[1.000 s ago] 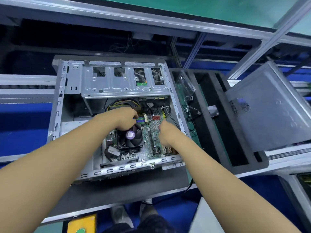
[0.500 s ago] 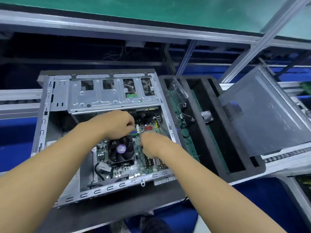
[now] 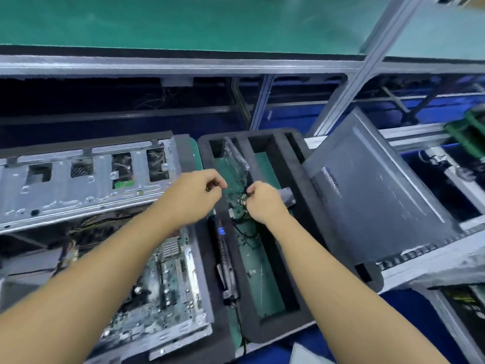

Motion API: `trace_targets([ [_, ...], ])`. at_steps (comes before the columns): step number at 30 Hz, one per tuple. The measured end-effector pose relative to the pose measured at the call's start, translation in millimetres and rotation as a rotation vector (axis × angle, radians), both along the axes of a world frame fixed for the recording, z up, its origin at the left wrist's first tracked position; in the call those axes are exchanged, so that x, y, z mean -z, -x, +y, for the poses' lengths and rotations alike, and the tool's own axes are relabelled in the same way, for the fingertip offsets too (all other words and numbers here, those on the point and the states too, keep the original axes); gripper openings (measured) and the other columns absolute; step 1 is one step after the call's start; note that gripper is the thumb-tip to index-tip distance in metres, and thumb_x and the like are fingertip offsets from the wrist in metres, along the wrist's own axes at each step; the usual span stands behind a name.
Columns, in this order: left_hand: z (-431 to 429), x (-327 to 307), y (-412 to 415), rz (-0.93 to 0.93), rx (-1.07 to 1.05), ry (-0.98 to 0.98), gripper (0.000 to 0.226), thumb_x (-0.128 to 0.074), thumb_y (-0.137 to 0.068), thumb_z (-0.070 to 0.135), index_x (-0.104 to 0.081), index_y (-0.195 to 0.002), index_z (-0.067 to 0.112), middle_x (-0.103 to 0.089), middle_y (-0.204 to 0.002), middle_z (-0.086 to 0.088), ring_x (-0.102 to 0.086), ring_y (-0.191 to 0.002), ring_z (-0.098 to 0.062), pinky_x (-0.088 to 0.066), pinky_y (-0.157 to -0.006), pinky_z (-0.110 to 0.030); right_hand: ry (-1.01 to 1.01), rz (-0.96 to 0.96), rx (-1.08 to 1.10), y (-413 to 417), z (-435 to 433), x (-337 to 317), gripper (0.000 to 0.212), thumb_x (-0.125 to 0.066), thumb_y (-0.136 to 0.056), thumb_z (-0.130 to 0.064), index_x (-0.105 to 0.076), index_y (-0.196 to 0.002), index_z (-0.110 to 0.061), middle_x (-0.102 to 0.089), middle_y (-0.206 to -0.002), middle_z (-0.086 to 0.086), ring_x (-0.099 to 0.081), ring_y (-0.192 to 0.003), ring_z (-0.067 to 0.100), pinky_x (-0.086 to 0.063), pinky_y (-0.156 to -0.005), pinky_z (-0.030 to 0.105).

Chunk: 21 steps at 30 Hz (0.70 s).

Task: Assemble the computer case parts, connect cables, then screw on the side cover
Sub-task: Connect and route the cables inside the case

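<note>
Board: the green motherboard (image 3: 162,285) lies inside the open grey sheet-metal computer case (image 3: 86,190) at my near left, so I judge the board as fitted
Tray: the black foam tray with long slots (image 3: 309,258) sits just beside the case on its right
Right hand: my right hand (image 3: 262,203) pinches the thin black cables (image 3: 242,206) above the tray's middle slot
Left hand: my left hand (image 3: 194,195) hovers just beside them, fingers curled to the thumb; with the blur I cannot tell whether it grasps anything
Cables: the bundle is over the tray, outside the case, so it is not yet plugged in
Cover: the flat grey metal side cover with a perforated vent patch (image 3: 380,195) leans tilted right of the tray, well apart from the case
Left to do: I judge the cabling barely begun; fitting and screwing on the cover remain
</note>
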<state>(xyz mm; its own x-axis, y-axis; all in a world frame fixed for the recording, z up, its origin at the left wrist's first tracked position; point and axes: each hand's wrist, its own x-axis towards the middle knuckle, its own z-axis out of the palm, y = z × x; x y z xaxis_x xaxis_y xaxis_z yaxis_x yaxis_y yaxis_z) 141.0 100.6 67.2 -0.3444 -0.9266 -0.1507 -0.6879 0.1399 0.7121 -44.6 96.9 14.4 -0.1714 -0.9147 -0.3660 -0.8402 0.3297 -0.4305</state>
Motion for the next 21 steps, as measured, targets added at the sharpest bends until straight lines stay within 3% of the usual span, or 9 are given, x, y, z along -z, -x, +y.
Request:
trace_targets([
  [3, -6.5, 15.7, 21.3, 0.009, -0.084, -0.072, 0.016, -0.053, -0.094, 0.022, -0.063, -0.094, 0.035, -0.066, -0.083, 0.014, -0.061, -0.076, -0.009, -0.049, -0.068, -0.028, -0.09, 0.021, -0.086, 13.7, -23.9, 49.5, 0.044, -0.058, -0.101, -0.016, -0.042, -0.141, -0.007, -0.042, -0.144, 0.017, -0.055, -0.121, 0.04, -0.046, -0.1, 0.047],
  [6, -11.9, 26.1, 27.7, -0.01, -0.137, -0.08, 0.016, -0.052, -0.094, 0.024, -0.061, -0.093, 0.037, -0.062, -0.078, 0.016, -0.054, -0.063, 0.001, -0.041, -0.055, -0.024, -0.238, 0.06, -0.157, 13.7, -40.5, 87.6, 0.047, -0.057, -0.103, -0.023, -0.038, -0.143, -0.009, -0.049, -0.144, 0.017, -0.054, -0.127, 0.04, -0.048, -0.099, 0.046],
  [8, -15.2, 27.7, 28.9, 0.0, -0.16, -0.087, 0.016, -0.051, -0.093, 0.023, -0.061, -0.093, 0.036, -0.061, -0.075, 0.016, -0.053, -0.056, 0.003, -0.037, -0.049, -0.019, -0.283, 0.157, -0.197, 13.2, -45.8, 102.1, 0.037, -0.053, -0.105, -0.025, -0.046, -0.137, -0.009, -0.058, -0.138, 0.016, -0.058, -0.123, 0.038, -0.047, -0.09, 0.042],
  [11, -17.3, 28.3, 29.2, -0.005, -0.197, -0.085, 0.016, -0.052, -0.092, 0.023, -0.06, -0.092, 0.037, -0.063, -0.078, 0.016, -0.058, -0.061, 0.001, -0.039, -0.053, -0.017, -0.064, 0.171, -0.167, 12.9, -46.9, 96.3, 0.03, -0.041, -0.109, -0.037, -0.059, -0.113, -0.014, -0.067, -0.121, 0.014, -0.063, -0.109, 0.039, -0.041, -0.076, 0.038],
  [14, -17.9, 26.4, 30.3, 0.065, -0.266, -0.094, 0.017, -0.051, -0.093, 0.023, -0.06, -0.092, 0.038, -0.067, -0.081, 0.012, -0.064, -0.062, -0.003, -0.042, -0.049, -0.011, 0.279, 0.105, -0.034, 18.8, -49.0, 60.4, 0.033, -0.034, -0.109, -0.041, -0.047, -0.089, -0.017, -0.068, -0.095, 0.01, -0.062, -0.087, 0.039, -0.036, -0.068, 0.039],
  [17, -17.3, 22.0, 30.6, 0.205, -0.364, -0.18, 0.015, -0.052, -0.094, 0.024, -0.061, -0.096, 0.035, -0.067, -0.092, 0.009, -0.071, -0.082, -0.014, -0.059, -0.073, -0.031, 0.542, -0.11, 0.044, 28.1, -51.1, 13.8, 0.038, -0.039, -0.107, -0.034, -0.036, -0.073, -0.017, -0.052, -0.065, 0.001, -0.05, -0.064, 0.026, -0.034, -0.062, 0.039],
  [19, -16.6, 15.7, 30.4, 0.274, -0.39, -0.227, 0.013, -0.053, -0.095, 0.025, -0.061, -0.103, 0.032, -0.066, -0.102, 0.006, -0.069, -0.093, -0.019, -0.058, -0.086, -0.042, 0.645, -0.344, 0.029, 30.5, -50.9, -21.6, 0.04, -0.041, -0.106, -0.027, -0.032, -0.068, -0.017, -0.039, -0.059, -0.004, -0.035, -0.057, 0.014, -0.03, -0.058, 0.035],
  [21, -10.2, 4.5, 26.1, 0.411, -0.415, -0.286, 0.011, -0.053, -0.098, 0.032, -0.059, -0.107, 0.031, -0.065, -0.113, 0.004, -0.069, -0.098, -0.018, -0.056, -0.092, -0.042, 0.682, -0.667, 0.027, 23.3, -44.4, -56.7, 0.041, -0.041, -0.103, -0.023, -0.033, -0.064, -0.015, -0.032, -0.059, -0.005, -0.026, -0.055, 0.009, -0.025, -0.053, 0.024],
])
